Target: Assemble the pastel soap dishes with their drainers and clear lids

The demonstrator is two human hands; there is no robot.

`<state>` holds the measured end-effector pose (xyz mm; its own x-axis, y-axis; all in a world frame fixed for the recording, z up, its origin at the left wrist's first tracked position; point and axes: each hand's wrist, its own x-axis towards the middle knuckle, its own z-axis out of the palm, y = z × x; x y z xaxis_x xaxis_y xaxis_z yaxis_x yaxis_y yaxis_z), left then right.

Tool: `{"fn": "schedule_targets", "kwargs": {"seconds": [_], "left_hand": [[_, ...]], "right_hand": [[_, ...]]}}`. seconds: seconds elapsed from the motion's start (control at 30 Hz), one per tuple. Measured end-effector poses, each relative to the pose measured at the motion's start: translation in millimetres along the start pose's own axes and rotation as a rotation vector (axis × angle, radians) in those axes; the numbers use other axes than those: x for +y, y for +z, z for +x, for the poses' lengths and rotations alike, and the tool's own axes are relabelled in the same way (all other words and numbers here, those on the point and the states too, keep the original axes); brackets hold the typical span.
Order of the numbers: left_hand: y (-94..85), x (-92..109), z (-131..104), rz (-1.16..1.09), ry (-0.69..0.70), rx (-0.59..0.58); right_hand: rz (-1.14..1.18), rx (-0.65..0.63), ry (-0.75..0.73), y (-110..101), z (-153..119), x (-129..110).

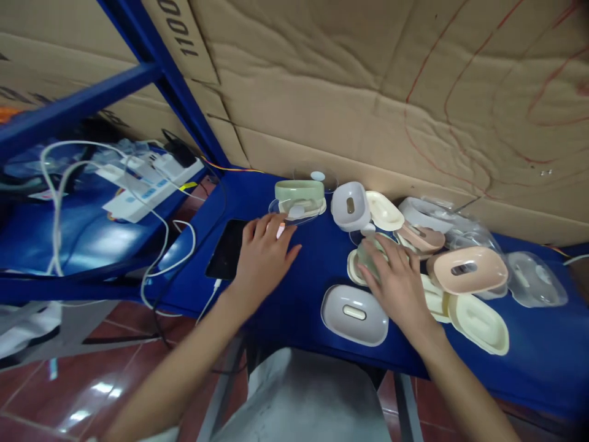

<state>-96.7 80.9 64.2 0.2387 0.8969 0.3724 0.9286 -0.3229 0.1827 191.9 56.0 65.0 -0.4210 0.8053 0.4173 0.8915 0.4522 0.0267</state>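
My left hand (265, 248) is spread beside a black phone (226, 250), its fingertips at the near edge of a clear lid (301, 212) by a green container (299, 191). Over a small green piece (375, 258) lies my right hand (396, 273), fingers curved on it; whether they grip it is unclear. A grey oval dish (354, 314) sits in front, near the table's edge. Behind stand a light grey container (350, 205) and a cream dish (384, 210). To the right are a pink container (469, 270) and a cream dish (479, 322).
Clear plastic covers (537, 279) lie at the right of the blue table (294, 282). Cardboard (322, 80) rises behind. At the left are a blue metal frame (175, 92), a white power strip (150, 187) and looping white cables.
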Motion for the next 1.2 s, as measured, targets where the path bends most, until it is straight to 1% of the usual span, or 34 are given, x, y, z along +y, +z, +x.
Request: {"fn": "schedule_targets", "kwargs": {"seconds": [0.07, 0.13, 0.17, 0.23, 0.3, 0.37, 0.4, 0.47, 0.53, 0.63, 0.67, 0.73, 0.77, 0.83, 0.9, 1.0, 1.03, 1.07, 1.1, 1.13, 1.2], "left_hand": [[5.3, -15, 24, 0.091, 0.04, -0.078], [8.9, -23, 39, 0.108, 0.072, -0.121], [8.3, -23, 43, 0.09, 0.077, -0.119], [0.9, -18, 43, 0.008, 0.074, -0.092], [-13.2, -6, 34, -0.126, 0.068, -0.083], [-28.8, 11, 19, -0.33, 0.057, -0.122], [-35.3, 20, 9, -0.469, 0.042, -0.154], [-42.4, 41, -10, -0.79, -0.034, -0.279], [-39.7, 62, -28, -1.09, -0.127, -0.425], [-22.2, 85, -45, -1.414, -0.27, -0.605], [-15.4, 89, -48, -1.494, -0.314, -0.637], [-4.0, 95, -52, -1.59, -0.379, -0.651], [-0.1, 96, -53, -1.593, -0.397, -0.633], [3.7, 98, -55, -1.528, -0.392, -0.574], [3.2, 98, -58, -1.412, -0.354, -0.472], [-0.5, 89, -65, -1.171, -0.274, -0.242], [-1.5, 85, -69, -1.084, -0.235, -0.182], [-1.9, 80, -72, -1.006, -0.186, -0.156], [-1.4, 75, -76, -0.946, -0.128, -0.163], [0.1, 71, -80, -0.901, -0.069, -0.198], [6.3, 67, -87, -0.828, 0.04, -0.286]], "right_hand": [[0.106, 0.051, -0.028, -7, -22, -4], [0.172, 0.081, -0.027, -10, -43, -9], [0.192, 0.087, -0.016, -11, -52, -11], [0.221, 0.095, 0.017, -11, -69, -16], [0.245, 0.118, 0.043, -12, -82, -20], [0.242, 0.15, 0.023, -14, -90, -25], [0.231, 0.163, -0.008, -16, -93, -27], [0.217, 0.161, -0.086, -21, -98, -30], [0.227, 0.121, -0.152, -26, -101, -30], [0.238, 0.038, -0.197, -30, -105, -26], [0.241, 0.013, -0.207, -29, -107, -24], [0.251, -0.025, -0.216, -26, -111, -21], [0.262, -0.037, -0.216, -25, -113, -19], [0.299, -0.046, -0.204, -21, -116, -17], [0.36, -0.044, -0.165, -19, -118, -15], [0.435, -0.038, -0.009, -17, -118, -12], [0.448, -0.037, 0.059, -16, -117, -11], [0.459, -0.037, 0.122, -16, -117, -11], [0.468, -0.037, 0.172, -16, -116, -12], [0.477, -0.036, 0.204, -15, -116, -13], [0.489, -0.039, 0.222, -14, -117, -18]]}}
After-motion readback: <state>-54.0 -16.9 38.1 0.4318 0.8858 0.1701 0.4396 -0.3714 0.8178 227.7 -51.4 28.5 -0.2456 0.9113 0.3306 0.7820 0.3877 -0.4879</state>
